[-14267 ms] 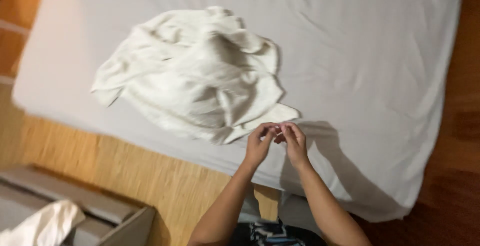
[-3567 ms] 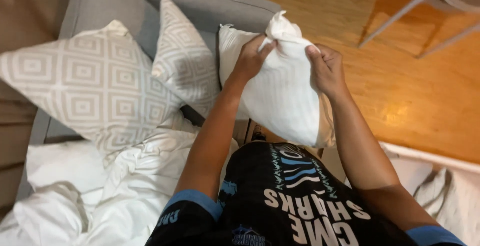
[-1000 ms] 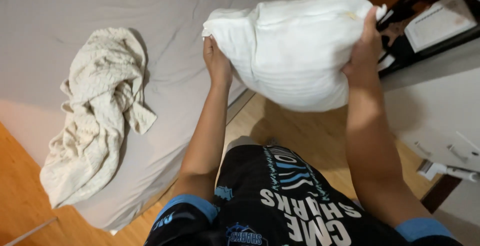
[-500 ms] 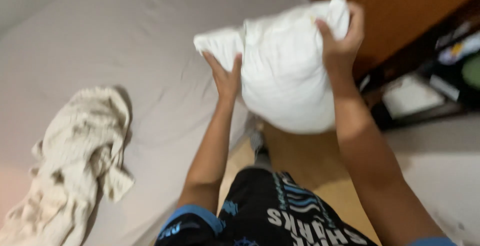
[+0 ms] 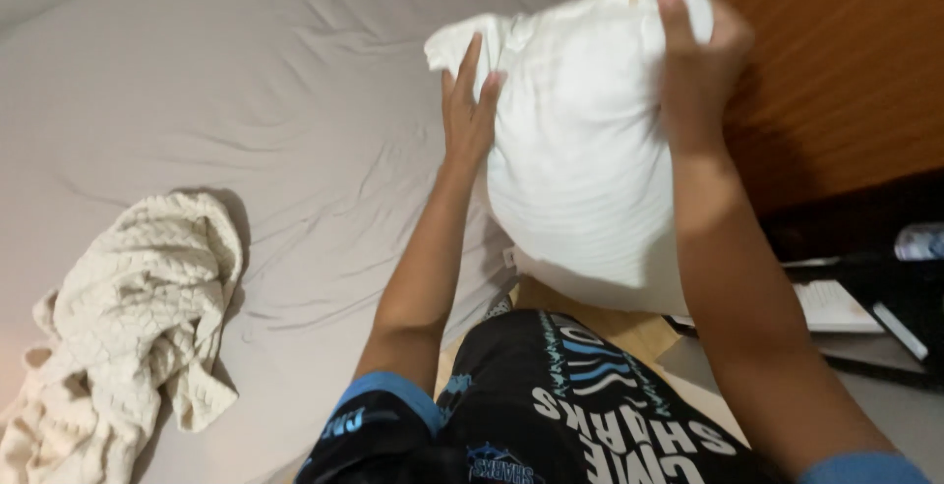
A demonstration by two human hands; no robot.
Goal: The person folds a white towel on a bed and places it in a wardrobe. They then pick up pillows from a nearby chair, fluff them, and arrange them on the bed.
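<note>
From my head camera, I hold a plump white fabric pillow (image 5: 580, 150) up in the upper middle of the frame, above the right edge of the grey-sheeted mattress (image 5: 246, 81). My left hand (image 5: 470, 110) lies flat and open against its left side, fingers pointing up; my right hand (image 5: 700, 61) is clamped over its top right corner, fingers curled into the cloth. The hands sit apart, with the pillow between them. Its long axis runs from top to bottom, tilting slightly, and my right hand sits higher and carries more of it. A crumpled cream knitted blanket (image 5: 128, 327) lies well apart at the lower left. My right thumb and the pillow's far side are hidden; the dark things at the right edge are too cut off to identify.
</note>
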